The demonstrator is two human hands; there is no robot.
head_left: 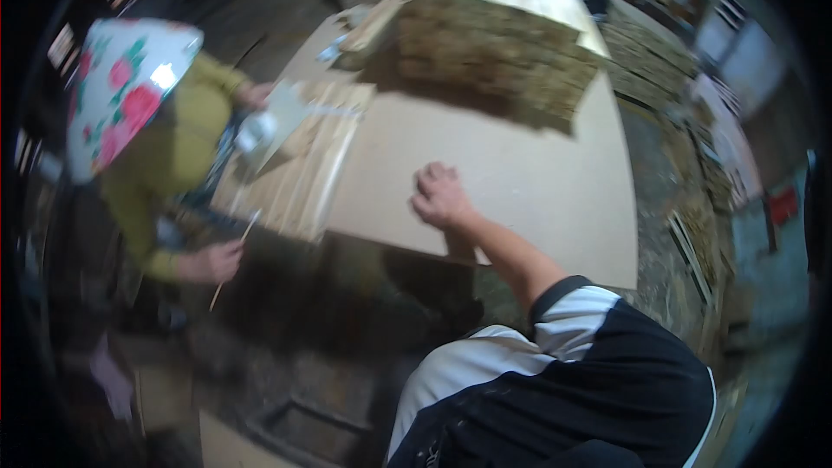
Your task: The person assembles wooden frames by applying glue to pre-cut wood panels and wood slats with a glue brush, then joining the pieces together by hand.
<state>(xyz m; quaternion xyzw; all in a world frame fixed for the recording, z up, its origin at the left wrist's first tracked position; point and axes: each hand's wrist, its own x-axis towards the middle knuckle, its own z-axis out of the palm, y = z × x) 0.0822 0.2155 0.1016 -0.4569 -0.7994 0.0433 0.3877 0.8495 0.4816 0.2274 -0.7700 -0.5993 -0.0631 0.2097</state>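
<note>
My right hand reaches over a large pale board, above its near half. Its fingers are curled in, and whatever they may hold is hidden. The arm's shadow falls near the front edge of the board. My left hand is out of view. To the left of my hand lies a panel of joined wooden strips, with a pale band along its right side. Farther back on the board stands a tall stack of wooden panels.
A co-worker in a floral-patterned hat stands at the left, one hand holding a thin stick. A white container is near their other hand. More stacked wood lies at the back right.
</note>
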